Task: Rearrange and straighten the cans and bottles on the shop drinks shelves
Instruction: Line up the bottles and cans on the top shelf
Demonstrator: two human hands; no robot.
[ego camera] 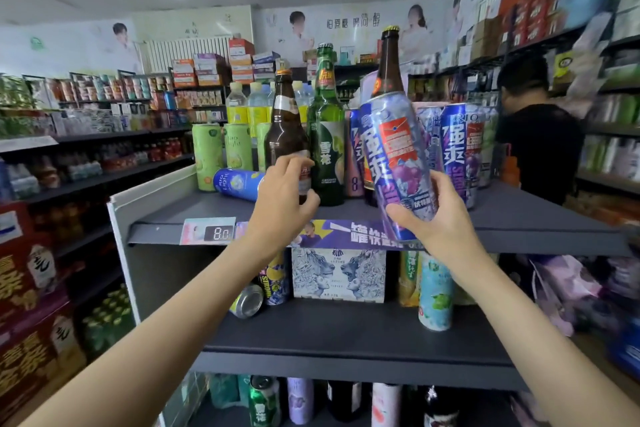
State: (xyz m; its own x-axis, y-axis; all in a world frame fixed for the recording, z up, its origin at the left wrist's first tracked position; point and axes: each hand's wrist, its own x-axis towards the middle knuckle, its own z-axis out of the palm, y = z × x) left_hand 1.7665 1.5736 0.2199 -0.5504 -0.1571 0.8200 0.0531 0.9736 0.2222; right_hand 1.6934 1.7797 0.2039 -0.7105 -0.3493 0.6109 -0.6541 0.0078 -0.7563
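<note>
Inspector: How were the hands engaged?

Technician: The right hand (437, 215) gripped the purple can (394, 163) at its base, tilted above the top shelf (519, 215), apparently lifted clear for repositioning. The left hand (282, 198) curled round the brown bottle (285, 139), which stood upright beside the green bottle (325, 149), probably to steady it. A blue can (237, 183) lay toppled nearby.

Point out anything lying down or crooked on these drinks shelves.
Two cans lie on their sides: a blue can on the top shelf beside the upright green cans, and a silver-ended can on the middle shelf. The purple can is tilted, held in the right hand.
</note>
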